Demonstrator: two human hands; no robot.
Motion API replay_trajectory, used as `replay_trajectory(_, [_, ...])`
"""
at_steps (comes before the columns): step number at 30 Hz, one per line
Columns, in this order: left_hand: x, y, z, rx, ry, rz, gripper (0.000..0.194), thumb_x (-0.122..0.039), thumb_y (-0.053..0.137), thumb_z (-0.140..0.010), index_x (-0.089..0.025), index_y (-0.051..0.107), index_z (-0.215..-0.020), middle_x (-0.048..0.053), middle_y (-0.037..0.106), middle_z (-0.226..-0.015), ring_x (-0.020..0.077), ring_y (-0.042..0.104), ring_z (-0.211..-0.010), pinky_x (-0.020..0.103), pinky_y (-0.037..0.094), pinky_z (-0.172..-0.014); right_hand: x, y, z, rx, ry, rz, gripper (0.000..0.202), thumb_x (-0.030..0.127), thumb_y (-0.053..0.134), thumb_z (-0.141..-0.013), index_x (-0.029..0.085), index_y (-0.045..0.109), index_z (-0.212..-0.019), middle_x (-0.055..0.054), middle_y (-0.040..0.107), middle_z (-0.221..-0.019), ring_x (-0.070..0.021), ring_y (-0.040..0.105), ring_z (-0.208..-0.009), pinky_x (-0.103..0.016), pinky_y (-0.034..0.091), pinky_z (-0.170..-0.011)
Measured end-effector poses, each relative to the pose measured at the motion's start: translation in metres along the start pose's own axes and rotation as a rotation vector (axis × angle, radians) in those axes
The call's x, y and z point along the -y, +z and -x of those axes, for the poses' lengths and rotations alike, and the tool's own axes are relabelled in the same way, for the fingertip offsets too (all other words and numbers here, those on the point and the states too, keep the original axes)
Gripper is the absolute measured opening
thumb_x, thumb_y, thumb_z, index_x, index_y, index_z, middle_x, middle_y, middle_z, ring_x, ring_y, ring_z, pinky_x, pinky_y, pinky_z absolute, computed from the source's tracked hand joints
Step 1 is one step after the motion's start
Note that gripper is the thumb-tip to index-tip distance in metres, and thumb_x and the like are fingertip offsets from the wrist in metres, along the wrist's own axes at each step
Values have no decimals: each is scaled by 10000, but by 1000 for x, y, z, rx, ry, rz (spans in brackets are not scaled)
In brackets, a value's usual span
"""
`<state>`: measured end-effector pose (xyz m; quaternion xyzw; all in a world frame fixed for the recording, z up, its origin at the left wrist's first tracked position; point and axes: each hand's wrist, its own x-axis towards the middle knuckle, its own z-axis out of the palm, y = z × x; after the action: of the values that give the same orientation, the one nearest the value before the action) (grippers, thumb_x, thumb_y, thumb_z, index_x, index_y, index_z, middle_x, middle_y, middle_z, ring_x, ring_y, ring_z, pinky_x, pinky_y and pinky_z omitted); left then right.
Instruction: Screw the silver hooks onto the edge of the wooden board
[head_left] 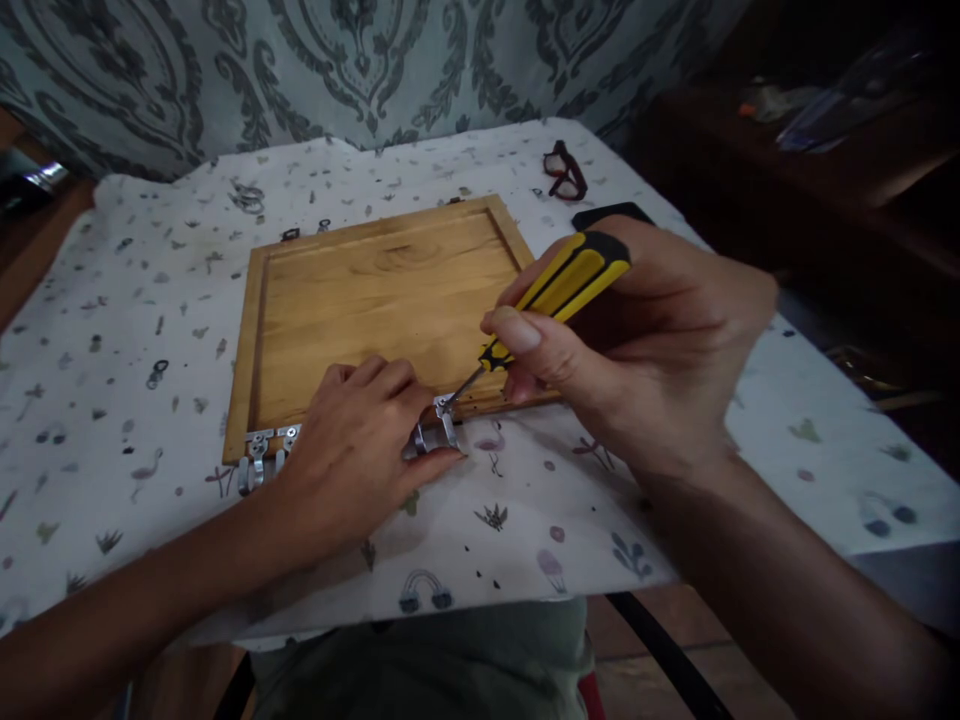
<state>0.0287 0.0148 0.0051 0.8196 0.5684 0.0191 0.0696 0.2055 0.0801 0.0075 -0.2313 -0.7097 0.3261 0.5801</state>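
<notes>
1. Golden-brown wooden panel (pixel 382 310) with a raised frame, lying flat on a table, near the centre of the view.
2. Metal hook (pixel 450 430) at the panel's near edge, its small plate against the frame and its curved part reaching out past the edge toward the person.
3. Screwdriver (pixel 559 285) with a yellow-and-black handle, slanting down to the left; its tip meets the hook's plate.
4. Right hand (pixel 645 330): thumb and fingers closed around the screwdriver's handle.
5. Left hand (pixel 360 425): laid over the panel's near edge, thumb and forefinger slightly apart about the hook; whether they grip it, I cannot tell.
6. Silvery fittings (pixel 259 445) at the panel's near left corner, just beside the left hand.
7. White tablecloth (pixel 157 310) printed with small flamingos, rainbows and plants, under everything.
8. Dark-framed glasses (pixel 562 172) beyond the panel's far right corner, near a flat black object (pixel 611 212) partly hidden by the right hand.
9. Pale fabric (pixel 480 75) with grey scrollwork, behind the table.
</notes>
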Motion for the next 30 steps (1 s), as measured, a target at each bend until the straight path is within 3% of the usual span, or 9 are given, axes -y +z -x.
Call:
replay_trajectory(12, [0,-2,-1,36,-21,15,272,-450,640,-886,-213,716,-996,80,673,-1071,309,600,-1054,452,435,-838,1,0,0,74,92,-42,235,387,851,-747,245,666,-719,44,647,-659,-98,545,-399,-253,418,-301])
replay_trajectory(19, [-1,0,-1,26,0,17,395,-531,628,-898,-183,715,-1065,86,663,-1120,311,589,-1078,485,437,-859,3,2,-3,134,78,-96,141,284,799,-807,233,683,-747,69,638,-580,-70,538,-345,-198,447,-311])
replay_trajectory(22, [-1,0,-1,18,8,39,399,-528,610,-912,-166,714,-1042,77,654,-1052,316,584,-1053,489,430,-846,0,1,0,101,123,-111,132,327,819,-786,261,719,-843,46,695,-689,-98,589,-399,-218,451,-302])
replay_trajectory(26, [-2,-1,-3,58,-13,51,412,-553,632,-889,-165,715,-1000,76,648,-997,325,585,-1047,478,420,-840,0,-1,4,110,160,-160,257,465,716,-869,349,726,-1098,3,733,-873,-189,720,-644,-241,465,-301])
replay_trajectory(30, [-1,0,-3,53,5,66,392,-541,638,-891,-163,710,-965,86,645,-958,319,593,-1040,454,415,-822,4,1,5,134,174,-172,234,440,674,-909,332,735,-1108,-12,744,-880,-164,683,-559,-246,445,-286])
